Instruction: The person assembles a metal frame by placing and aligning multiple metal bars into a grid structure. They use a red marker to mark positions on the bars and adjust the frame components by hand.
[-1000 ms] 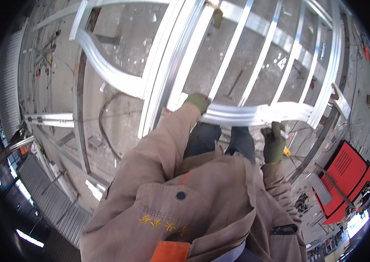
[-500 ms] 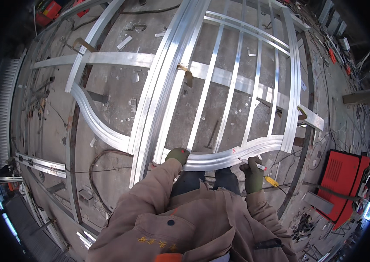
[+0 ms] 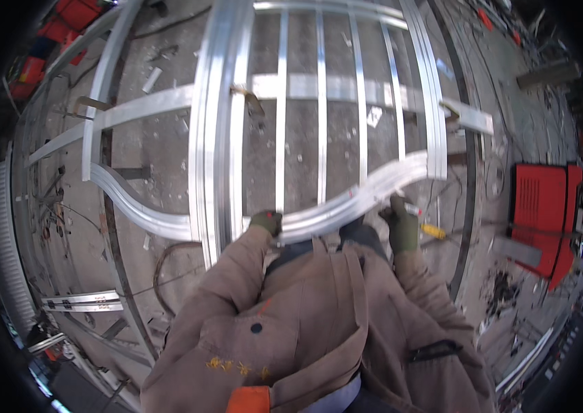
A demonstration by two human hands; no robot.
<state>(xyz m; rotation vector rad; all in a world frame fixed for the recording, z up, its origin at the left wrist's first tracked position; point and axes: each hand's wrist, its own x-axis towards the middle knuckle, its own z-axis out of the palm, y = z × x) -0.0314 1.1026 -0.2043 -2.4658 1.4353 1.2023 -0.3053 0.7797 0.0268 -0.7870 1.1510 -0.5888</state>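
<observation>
My left hand (image 3: 267, 222), in a dark green glove, is closed over the left end of a curved aluminium rail (image 3: 332, 212). This shiny grooved rail forms the near edge of a gate-like metal frame and sweeps up to the right. My right hand (image 3: 401, 228), gloved too, pinches a slim white marker pen (image 3: 412, 209) with a red end, just below the rail's right half. A small red mark shows on the rail between my hands. Thin upright bars (image 3: 321, 117) run from the rail toward the far side. Blur hides the pen's tip.
A wide vertical profile (image 3: 216, 138) stands left of my left hand, with another curved rail (image 3: 143, 217) beyond it. Clamps (image 3: 249, 100) grip the frame over a flat crossbar. A yellow tool (image 3: 433, 231) lies right of my right hand, near a red machine (image 3: 546, 217).
The whole view has shifted and turned, so the frame appears farther left and higher. My left hand stays on the rail, and my right hand still holds the marker pen beside it.
</observation>
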